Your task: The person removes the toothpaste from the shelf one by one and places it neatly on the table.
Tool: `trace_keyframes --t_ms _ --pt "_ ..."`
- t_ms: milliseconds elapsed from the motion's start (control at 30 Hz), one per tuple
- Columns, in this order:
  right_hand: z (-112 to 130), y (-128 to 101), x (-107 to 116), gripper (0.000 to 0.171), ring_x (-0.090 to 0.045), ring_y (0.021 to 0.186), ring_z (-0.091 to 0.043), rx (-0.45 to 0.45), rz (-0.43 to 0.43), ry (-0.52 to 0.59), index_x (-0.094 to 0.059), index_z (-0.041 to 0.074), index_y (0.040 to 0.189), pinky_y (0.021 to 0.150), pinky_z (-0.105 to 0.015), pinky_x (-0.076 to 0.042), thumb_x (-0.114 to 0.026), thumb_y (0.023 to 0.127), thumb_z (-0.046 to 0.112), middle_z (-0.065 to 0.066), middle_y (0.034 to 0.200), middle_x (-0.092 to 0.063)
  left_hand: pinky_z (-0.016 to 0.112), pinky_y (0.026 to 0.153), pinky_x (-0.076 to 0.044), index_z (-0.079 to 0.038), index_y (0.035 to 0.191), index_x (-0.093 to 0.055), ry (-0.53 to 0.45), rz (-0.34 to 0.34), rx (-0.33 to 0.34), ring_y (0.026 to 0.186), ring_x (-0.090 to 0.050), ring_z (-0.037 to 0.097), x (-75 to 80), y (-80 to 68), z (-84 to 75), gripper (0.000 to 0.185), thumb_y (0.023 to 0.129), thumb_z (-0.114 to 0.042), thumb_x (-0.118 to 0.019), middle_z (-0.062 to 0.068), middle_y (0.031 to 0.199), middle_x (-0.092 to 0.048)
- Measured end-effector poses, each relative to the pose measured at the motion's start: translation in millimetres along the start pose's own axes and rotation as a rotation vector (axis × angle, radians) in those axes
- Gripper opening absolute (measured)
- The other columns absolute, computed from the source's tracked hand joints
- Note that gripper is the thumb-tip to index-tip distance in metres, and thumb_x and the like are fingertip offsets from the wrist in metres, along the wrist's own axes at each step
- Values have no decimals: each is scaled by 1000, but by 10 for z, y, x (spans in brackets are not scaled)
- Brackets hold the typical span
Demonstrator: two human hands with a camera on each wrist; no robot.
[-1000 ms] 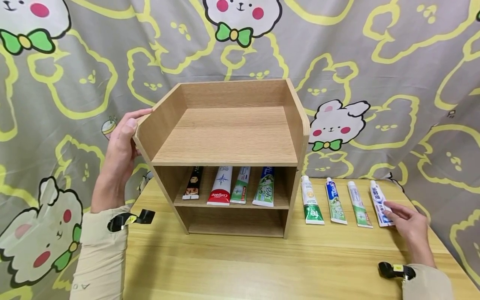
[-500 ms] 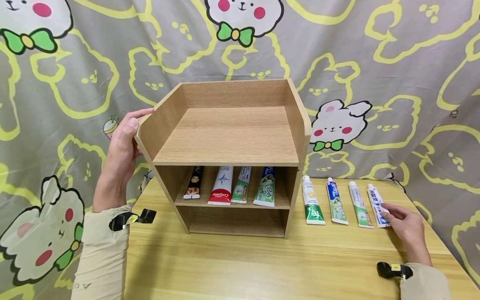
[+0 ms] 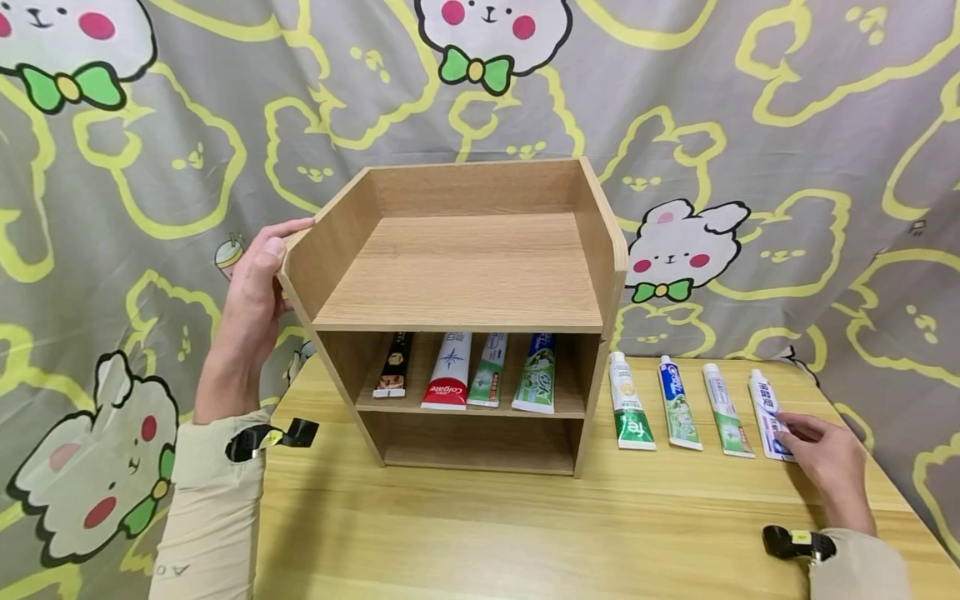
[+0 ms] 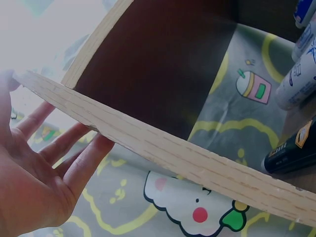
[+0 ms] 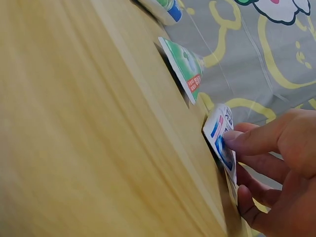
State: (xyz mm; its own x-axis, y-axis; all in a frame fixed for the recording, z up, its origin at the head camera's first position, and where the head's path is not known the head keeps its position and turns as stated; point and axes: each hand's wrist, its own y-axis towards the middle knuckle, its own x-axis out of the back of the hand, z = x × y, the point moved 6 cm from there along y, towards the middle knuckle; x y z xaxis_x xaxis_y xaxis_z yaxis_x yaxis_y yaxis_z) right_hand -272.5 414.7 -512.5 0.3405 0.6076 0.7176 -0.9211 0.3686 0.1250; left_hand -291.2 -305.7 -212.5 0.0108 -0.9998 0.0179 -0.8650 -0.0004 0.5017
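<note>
At the table's right side, my right hand (image 3: 828,462) pinches the lower end of a white-and-blue toothpaste tube (image 5: 219,133); the thumb lies on its printed face and the tube's end is tilted up in the right wrist view. My left hand (image 3: 251,300) holds the upper left side panel of a wooden shelf (image 3: 465,267), thumb at the front edge and fingers along the outer side. To the left of the held tube lie a green-and-white tube (image 3: 727,412), a blue-and-green tube (image 3: 678,408) and a white-and-green tube (image 3: 632,408).
On the shelf's middle level lie a black tube (image 3: 393,367), a red-and-white Colgate tube (image 3: 447,375), a slim green-and-white tube (image 3: 488,371) and a blue-and-green tube (image 3: 536,375). A patterned curtain (image 3: 787,167) hangs behind the wooden table (image 3: 480,533).
My right hand has shifted the white-and-blue tube slightly left, then back right beside its neighbour. My left hand stays on the shelf. The head view has turned a little.
</note>
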Motion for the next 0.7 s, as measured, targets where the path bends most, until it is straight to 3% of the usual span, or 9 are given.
trace_keyframes --t_ms 167,400,500,600,700 --pt "-38 4 -5 45 -38 85 17 -20 20 15 -68 -4 129 79 -22 -39 -71 97 28 -19 111 -74 28 59 -55 -14 141 -61 -1 -13 -2 92 -60 27 -6 8 7 46 102 -37 -49 17 127 -54" --pt "82 -24 100 42 -41 73 20 49 5 21 -67 -6 127 62 -18 -40 -66 99 26 -26 108 -72 29 59 -55 -13 140 -61 -7 -9 -6 91 -60 28 -27 19 -8 47 101 -37 -50 17 127 -54" --pt "173 -25 182 39 -44 73 22 58 -13 83 -69 -3 125 62 -13 -41 -68 98 25 2 90 -74 29 59 -55 -13 140 -62 -2 -18 -15 91 -59 29 -24 27 -17 47 100 -37 -50 17 127 -53" --pt "271 -49 241 33 -47 79 22 71 -9 174 -73 7 125 65 -9 -39 -70 97 24 29 87 -61 30 61 -56 -13 140 -62 8 -21 -20 94 -59 30 -14 22 -19 47 100 -37 -50 17 128 -53" --pt "385 -95 261 31 -50 85 20 82 18 247 -74 15 127 68 -7 -38 -70 97 25 38 89 -56 30 62 -56 -13 140 -61 15 -20 -14 95 -59 29 7 -2 -16 47 101 -36 -50 17 128 -54"
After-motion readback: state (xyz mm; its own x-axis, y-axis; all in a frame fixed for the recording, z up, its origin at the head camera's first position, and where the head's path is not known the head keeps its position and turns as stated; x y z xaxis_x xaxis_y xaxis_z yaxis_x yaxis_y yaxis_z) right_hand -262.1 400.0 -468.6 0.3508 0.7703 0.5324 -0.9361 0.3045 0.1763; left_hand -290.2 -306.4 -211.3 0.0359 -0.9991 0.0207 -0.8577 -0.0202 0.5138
